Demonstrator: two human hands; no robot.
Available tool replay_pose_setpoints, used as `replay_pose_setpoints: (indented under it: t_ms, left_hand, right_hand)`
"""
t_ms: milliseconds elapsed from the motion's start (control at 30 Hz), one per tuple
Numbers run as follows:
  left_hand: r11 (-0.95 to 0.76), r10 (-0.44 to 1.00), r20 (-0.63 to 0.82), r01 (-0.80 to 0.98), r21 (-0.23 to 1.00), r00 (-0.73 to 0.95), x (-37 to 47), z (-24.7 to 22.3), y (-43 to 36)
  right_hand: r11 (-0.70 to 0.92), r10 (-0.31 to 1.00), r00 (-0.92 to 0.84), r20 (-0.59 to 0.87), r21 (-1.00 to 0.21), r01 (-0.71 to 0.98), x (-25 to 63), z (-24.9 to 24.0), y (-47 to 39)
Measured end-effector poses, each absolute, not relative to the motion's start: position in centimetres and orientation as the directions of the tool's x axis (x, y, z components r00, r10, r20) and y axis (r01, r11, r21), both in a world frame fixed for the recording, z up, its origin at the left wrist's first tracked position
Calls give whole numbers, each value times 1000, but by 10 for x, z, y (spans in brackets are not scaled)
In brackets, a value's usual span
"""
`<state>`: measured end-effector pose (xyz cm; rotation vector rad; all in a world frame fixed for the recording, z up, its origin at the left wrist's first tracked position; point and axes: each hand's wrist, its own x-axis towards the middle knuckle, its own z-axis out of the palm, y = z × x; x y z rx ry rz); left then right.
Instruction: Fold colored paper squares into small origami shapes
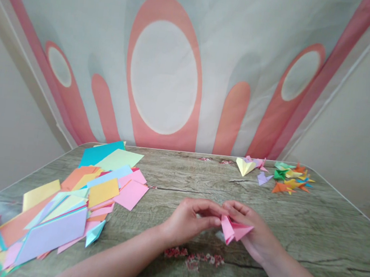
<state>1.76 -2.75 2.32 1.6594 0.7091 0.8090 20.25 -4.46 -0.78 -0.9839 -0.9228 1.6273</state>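
Pinching a pink origami piece near five o'clock with the curled left hand and right hand, both almost closed. Seems to be shaping a fold, but too covered up to be sure. Calls for gentle, steady pressing.

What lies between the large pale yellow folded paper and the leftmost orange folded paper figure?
In the head view, a small lilac folded paper on the wood-grain tabletop.

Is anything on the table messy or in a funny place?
Yes. The paper sheets on the left lie in a crooked heap. A light-blue folded piece sits at its edge, which looks odd because most folded shapes are at the far right.
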Motion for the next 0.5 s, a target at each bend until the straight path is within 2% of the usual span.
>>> replay_pose_setpoints:
  t_ms: [233, 500]
  left_hand:
    - [-347, 719, 171, 136, 928, 673, 15, 33, -32]
    - [-425, 679, 252, 88, 901, 689, 17, 36, -34]
  right_hand:
    - [-249, 944, -286, -161, -919, -304, 203, -6, -48]
    - [-272, 931, -330, -159, -902, -334, 203, -8, -47]
